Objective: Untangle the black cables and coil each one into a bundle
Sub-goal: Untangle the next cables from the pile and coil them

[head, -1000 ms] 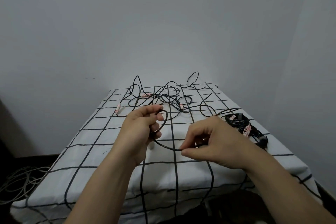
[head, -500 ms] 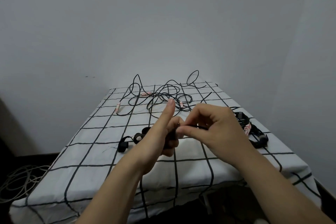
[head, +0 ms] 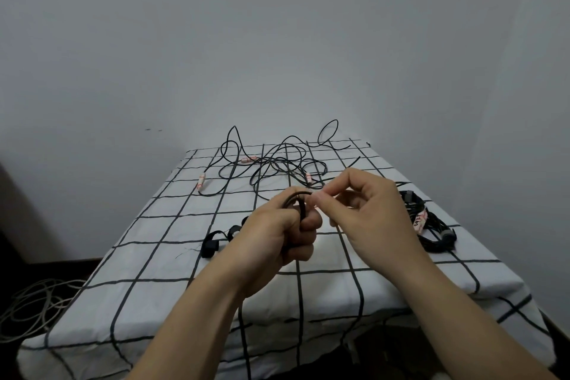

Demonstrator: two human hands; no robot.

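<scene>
Checked-cloth table (head: 154, 287) fills the centre. Loose black cables (head: 277, 163) lie tangled at 12 o'clock. L hand (head: 274, 241), mid-frame, fist clamped round a small coil (head: 297, 197). R hand (head: 367, 213) just beside it at 3, thumb and forefinger pinching the coil's top. Finished bundle (head: 431, 225) at 3; black straps (head: 212, 244) at 9.

The wide loop of black cable (head: 295, 198) slung between the hands a second ago has been gathered in. It is now bunched over the left hand (head: 274, 241), whose forefinger, straight half a second ago, has been curled into a fist. The right hand (head: 367, 210) has been raised and brought just beside it, pinching the cable's top. Black straps (head: 212, 244), hidden at first, are uncovered.
</scene>
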